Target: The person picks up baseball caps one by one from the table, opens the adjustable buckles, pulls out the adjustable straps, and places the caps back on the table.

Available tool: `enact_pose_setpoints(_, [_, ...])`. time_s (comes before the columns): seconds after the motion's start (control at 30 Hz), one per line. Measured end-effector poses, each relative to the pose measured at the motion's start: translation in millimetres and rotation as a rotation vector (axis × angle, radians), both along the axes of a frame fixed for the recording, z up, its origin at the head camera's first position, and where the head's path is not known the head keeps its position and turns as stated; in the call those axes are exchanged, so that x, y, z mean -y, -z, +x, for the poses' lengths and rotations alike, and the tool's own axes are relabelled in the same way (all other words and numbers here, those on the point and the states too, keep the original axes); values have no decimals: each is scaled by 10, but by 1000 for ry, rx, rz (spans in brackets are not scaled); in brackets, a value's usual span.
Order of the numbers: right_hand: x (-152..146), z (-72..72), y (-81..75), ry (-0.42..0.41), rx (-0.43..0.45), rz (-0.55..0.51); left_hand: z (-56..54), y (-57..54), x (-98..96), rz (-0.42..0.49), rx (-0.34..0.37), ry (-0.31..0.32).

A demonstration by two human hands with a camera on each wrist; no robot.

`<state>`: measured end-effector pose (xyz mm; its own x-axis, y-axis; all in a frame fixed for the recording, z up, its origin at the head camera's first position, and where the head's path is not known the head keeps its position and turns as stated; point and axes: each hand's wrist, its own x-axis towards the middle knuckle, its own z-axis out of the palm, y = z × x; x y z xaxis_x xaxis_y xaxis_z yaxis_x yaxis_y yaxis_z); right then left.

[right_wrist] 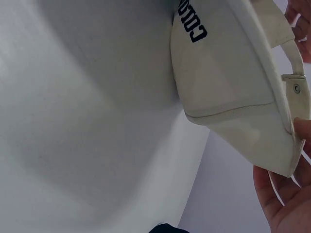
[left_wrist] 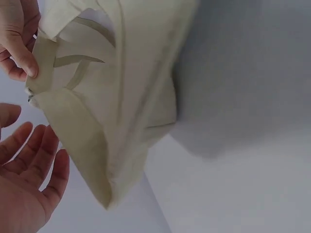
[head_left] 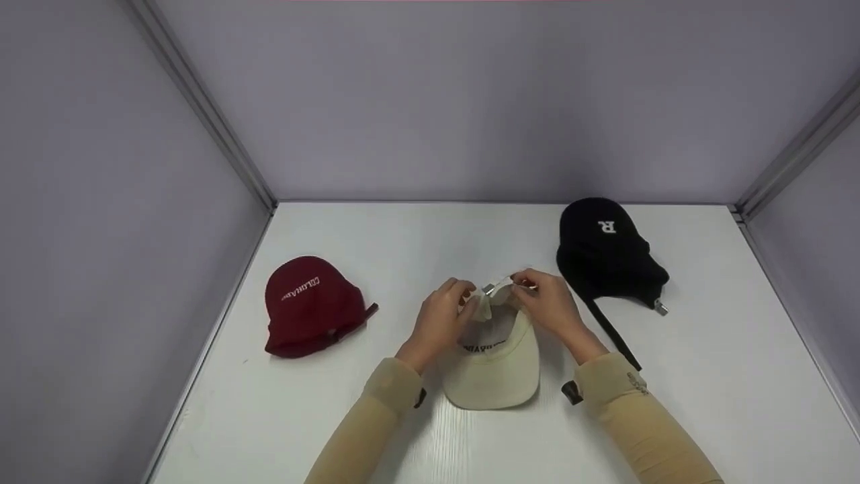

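A cream baseball cap (head_left: 494, 383) with dark lettering is near the middle of the white table, brim toward me and back strap at the far side. My right hand (head_left: 549, 302) pinches the cap's back edge beside the strap; the right wrist view shows the thumb over the cream fabric (right_wrist: 228, 73) and the fingers behind it. My left hand (head_left: 440, 319) is at the other side of the strap, near a small metal buckle (head_left: 489, 290). In the left wrist view that left hand (left_wrist: 31, 179) has loosely spread fingers at the cap's edge, thumb apart.
To the left lies a dark red cap (head_left: 312, 316) with white lettering and a short strap. A black cap (head_left: 601, 259) with a white R lies at the back right, its long strap (head_left: 615, 336) trailing toward my right sleeve. Grey panels (head_left: 430, 101) enclose the table (head_left: 235, 417).
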<state>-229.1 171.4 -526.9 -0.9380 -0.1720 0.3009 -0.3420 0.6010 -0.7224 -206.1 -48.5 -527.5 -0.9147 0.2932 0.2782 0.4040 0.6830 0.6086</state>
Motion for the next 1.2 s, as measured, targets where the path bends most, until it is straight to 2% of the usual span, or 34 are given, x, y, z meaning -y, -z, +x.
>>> enact_pose_setpoints(0.17, [23, 10, -21, -31, -53, -18, -65, -78, -93, 39, 20, -18])
enact_pose_setpoints(0.33, [38, 28, -32, -62, -117, -10, -137, -109, -155, 51, 86, -20])
enact_pose_setpoints(0.6, [51, 73, -31, -85, -145, 12, -221, -165, -206, 60, 188, 43])
enact_pose_setpoints(0.77, [47, 85, -25, -93, -164, 19, -236, -162, -211, 138, 230, 78])
enact_pose_setpoints(1.0, [39, 90, -13, -97, -153, 5, -236, -148, -212, 196, 241, 85])
enact_pose_setpoints(1.2, [49, 93, -4, -97, -149, -5, -244, -127, -228, 214, 211, 74])
